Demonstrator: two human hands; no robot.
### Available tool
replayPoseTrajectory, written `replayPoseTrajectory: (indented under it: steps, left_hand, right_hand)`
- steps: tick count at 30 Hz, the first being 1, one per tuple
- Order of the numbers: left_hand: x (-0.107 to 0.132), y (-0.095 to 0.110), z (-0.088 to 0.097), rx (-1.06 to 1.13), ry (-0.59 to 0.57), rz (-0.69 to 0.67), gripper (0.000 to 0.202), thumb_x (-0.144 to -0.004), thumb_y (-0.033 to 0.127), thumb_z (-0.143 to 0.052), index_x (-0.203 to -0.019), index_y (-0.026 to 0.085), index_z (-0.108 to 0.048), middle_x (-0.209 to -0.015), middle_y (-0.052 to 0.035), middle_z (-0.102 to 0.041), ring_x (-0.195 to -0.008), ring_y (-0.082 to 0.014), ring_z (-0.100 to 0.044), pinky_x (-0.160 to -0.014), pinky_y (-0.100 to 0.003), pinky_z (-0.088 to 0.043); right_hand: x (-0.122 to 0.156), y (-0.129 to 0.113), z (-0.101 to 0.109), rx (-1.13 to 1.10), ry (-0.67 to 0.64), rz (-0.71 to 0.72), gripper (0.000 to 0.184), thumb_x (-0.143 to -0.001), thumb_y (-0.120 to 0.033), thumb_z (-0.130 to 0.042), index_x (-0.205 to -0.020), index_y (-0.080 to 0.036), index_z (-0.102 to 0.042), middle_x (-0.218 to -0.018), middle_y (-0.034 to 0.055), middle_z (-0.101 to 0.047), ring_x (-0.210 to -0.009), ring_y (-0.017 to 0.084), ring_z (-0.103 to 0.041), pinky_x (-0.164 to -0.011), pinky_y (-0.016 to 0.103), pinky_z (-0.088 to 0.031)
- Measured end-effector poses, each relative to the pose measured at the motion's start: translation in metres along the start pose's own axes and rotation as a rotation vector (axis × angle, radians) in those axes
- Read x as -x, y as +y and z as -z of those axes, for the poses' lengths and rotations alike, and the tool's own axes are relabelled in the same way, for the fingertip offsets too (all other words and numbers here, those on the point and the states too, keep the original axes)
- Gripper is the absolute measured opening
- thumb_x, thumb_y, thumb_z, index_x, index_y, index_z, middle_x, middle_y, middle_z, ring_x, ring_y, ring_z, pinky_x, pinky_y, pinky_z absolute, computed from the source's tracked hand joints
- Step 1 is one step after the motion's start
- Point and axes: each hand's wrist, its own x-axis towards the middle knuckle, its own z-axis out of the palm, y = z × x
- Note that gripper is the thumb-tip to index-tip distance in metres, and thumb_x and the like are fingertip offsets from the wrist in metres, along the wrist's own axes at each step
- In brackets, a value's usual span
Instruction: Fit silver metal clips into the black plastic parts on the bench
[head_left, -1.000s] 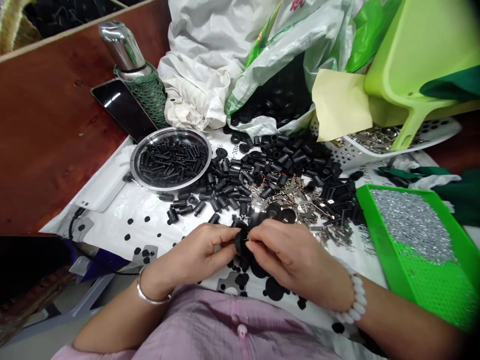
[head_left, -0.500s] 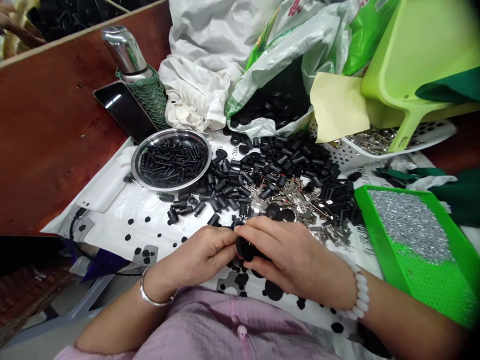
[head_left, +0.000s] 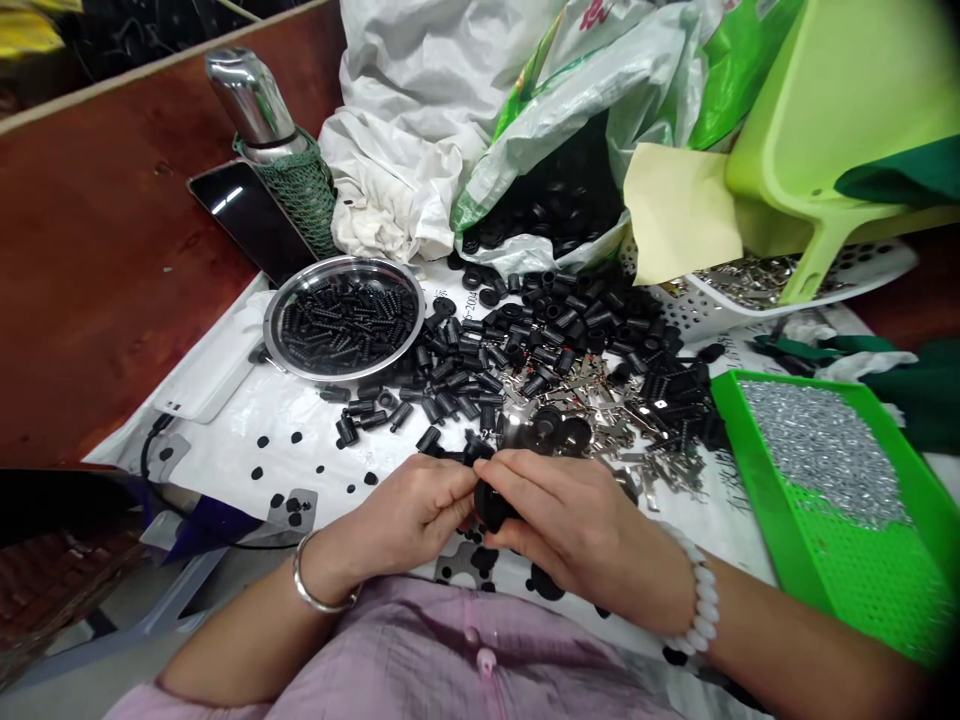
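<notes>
Both hands meet over a white sheet, holding a black rubber part (head_left: 491, 505) between them. My left hand (head_left: 409, 515) grips it from the near left, and my right hand (head_left: 574, 530) pinches it from the right, its fingers covering most of it. Just beyond my fingertips lies a loose heap of black rubber sleeves (head_left: 517, 350) mixed with small metal pieces (head_left: 600, 415). Some black round parts (head_left: 559, 430) sit at the heap's near edge, almost touching my right hand.
A steel dish of black ribbed pieces (head_left: 343, 318) stands at the left, with a phone (head_left: 247, 218) and a netted steel flask (head_left: 259, 110) behind it. A green tray of silvery bits (head_left: 825, 450) lies right. Plastic bags (head_left: 547, 130) rise behind.
My hands have drawn closer around the black part, and my right hand now covers more of it. The view has shifted only slightly.
</notes>
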Motion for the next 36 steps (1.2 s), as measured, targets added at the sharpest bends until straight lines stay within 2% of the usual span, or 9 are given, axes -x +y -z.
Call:
replayPoseTrajectory:
  steps: [5, 9, 15, 22, 25, 28, 29, 32, 36]
  left_hand:
    - [-0.001, -0.003, -0.004, 0.027, 0.010, 0.036, 0.023, -0.085, 0.011, -0.038, -0.065, 0.015, -0.047, -0.061, 0.0004, -0.052, -0.053, -0.0091, -0.045, -0.053, -0.020, -0.036]
    - [-0.005, 0.002, -0.002, 0.094, 0.004, 0.001, 0.020, -0.088, 0.014, -0.039, -0.072, 0.014, -0.052, -0.064, 0.0003, -0.053, -0.057, -0.0094, -0.048, -0.056, -0.019, -0.039]
    - [-0.007, 0.006, -0.003, 0.095, -0.029, -0.035, 0.021, -0.089, 0.012, -0.038, -0.075, 0.014, -0.055, -0.067, -0.0008, -0.057, -0.062, -0.0094, -0.053, -0.060, -0.018, -0.041]
    - [-0.001, 0.009, -0.001, -0.075, -0.013, -0.066, 0.020, -0.090, 0.021, -0.043, -0.090, 0.011, -0.059, -0.074, -0.0046, -0.061, -0.066, -0.0119, -0.056, -0.062, -0.021, -0.043]
    - [0.007, 0.001, 0.007, -0.112, 0.167, -0.037, 0.025, -0.085, 0.029, -0.055, -0.105, 0.013, -0.057, -0.082, -0.0052, -0.065, -0.073, -0.0137, -0.059, -0.068, -0.023, -0.047]
    - [0.017, -0.022, 0.018, -0.341, 0.585, 0.122, 0.022, -0.084, 0.027, -0.057, -0.103, 0.016, -0.058, -0.095, -0.0074, -0.065, -0.088, -0.0179, -0.060, -0.081, -0.032, -0.047]
    - [0.021, -0.031, 0.021, -0.452, 0.670, 0.198, 0.022, -0.084, 0.026, -0.057, -0.103, 0.016, -0.058, -0.099, -0.0084, -0.064, -0.093, -0.0196, -0.059, -0.085, -0.035, -0.046]
    - [0.026, -0.053, 0.029, -0.669, 0.711, 0.322, 0.023, -0.082, 0.024, -0.058, -0.103, 0.016, -0.059, -0.099, -0.0100, -0.062, -0.094, -0.0232, -0.057, -0.084, -0.039, -0.047]
    - [0.022, -0.064, 0.030, -0.703, 0.687, 0.329, 0.024, -0.081, 0.021, -0.058, -0.104, 0.017, -0.060, -0.095, -0.0090, -0.061, -0.090, -0.0233, -0.057, -0.081, -0.039, -0.047]
  right_hand:
    - [0.003, 0.000, -0.002, 0.033, 0.033, -0.031, 0.031, -0.091, -0.028, -0.042, -0.114, -0.008, -0.050, -0.102, 0.0151, -0.065, -0.089, 0.022, -0.064, -0.071, 0.034, -0.055]
    - [0.009, 0.000, 0.008, -0.067, 0.040, -0.073, 0.050, -0.084, -0.042, -0.053, -0.123, -0.013, -0.043, -0.112, 0.0136, -0.062, -0.103, 0.023, -0.059, -0.084, 0.036, -0.052]
    - [0.020, 0.001, 0.011, -0.194, 0.143, -0.192, 0.015, -0.085, -0.020, -0.052, -0.099, -0.020, -0.056, -0.104, 0.0076, -0.062, -0.095, 0.016, -0.061, -0.077, 0.025, -0.054]
    - [0.016, 0.005, 0.001, -0.337, 0.127, -0.265, 0.011, -0.083, -0.022, -0.056, -0.093, -0.024, -0.060, -0.100, 0.0038, -0.066, -0.090, 0.016, -0.065, -0.074, 0.023, -0.057]
    - [0.015, 0.010, 0.002, -0.411, 0.197, -0.369, 0.008, -0.083, -0.025, -0.056, -0.088, -0.024, -0.062, -0.095, 0.0023, -0.068, -0.088, 0.016, -0.066, -0.074, 0.021, -0.057]
    - [0.017, 0.016, 0.005, -0.409, 0.267, -0.442, 0.007, -0.081, -0.028, -0.058, -0.085, -0.024, -0.063, -0.094, 0.0017, -0.069, -0.087, 0.016, -0.067, -0.075, 0.022, -0.057]
    - [0.019, 0.018, 0.006, -0.398, 0.284, -0.454, 0.008, -0.081, -0.028, -0.058, -0.085, -0.024, -0.063, -0.094, 0.0017, -0.069, -0.088, 0.017, -0.067, -0.075, 0.023, -0.057]
    - [0.023, 0.022, 0.007, -0.375, 0.307, -0.473, 0.010, -0.080, -0.029, -0.058, -0.085, -0.024, -0.064, -0.095, 0.0025, -0.069, -0.088, 0.019, -0.067, -0.074, 0.026, -0.058]
    - [0.026, 0.022, 0.007, -0.369, 0.318, -0.471, 0.009, -0.080, -0.029, -0.058, -0.085, -0.024, -0.064, -0.095, 0.0024, -0.069, -0.088, 0.019, -0.067, -0.074, 0.026, -0.058]
